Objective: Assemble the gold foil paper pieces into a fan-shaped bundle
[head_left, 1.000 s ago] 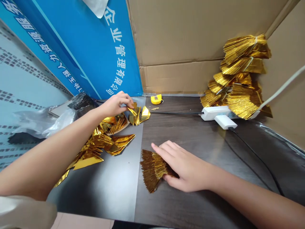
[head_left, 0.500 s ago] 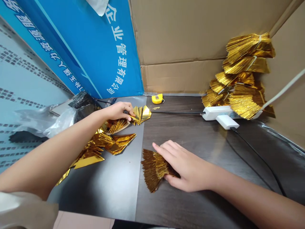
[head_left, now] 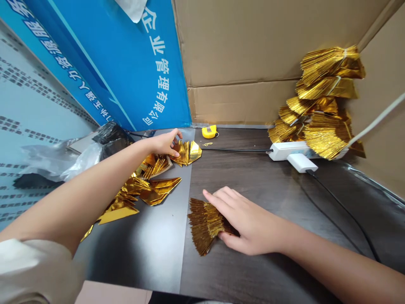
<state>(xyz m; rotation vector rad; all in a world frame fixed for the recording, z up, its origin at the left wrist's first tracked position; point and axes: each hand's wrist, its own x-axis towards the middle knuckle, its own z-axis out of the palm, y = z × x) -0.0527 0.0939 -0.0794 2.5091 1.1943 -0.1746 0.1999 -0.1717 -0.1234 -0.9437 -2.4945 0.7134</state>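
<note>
My right hand lies over a bundle of pleated gold foil paper, thumb on the near side and fingers on the far side, gripping it against the dark table. The pleats fan out to the left of the fingers. Further off, my left hand is over the gold foil pile with thumb and fingers apart. A folded gold foil piece lies just right of its fingertips; whether the thumb touches it I cannot tell. More loose gold foil pieces are heaped below the left forearm, which hides part of them.
A yellow tape measure sits by the cardboard wall. At the right, tied gold foil bundles are stacked behind a white power strip with a plugged-in adapter and cables. Plastic bags lie at the left.
My left hand has lifted slightly and its thumb and fingers have spread apart above the foil pieces. My right hand and the pleated bundle have stayed in place.
</note>
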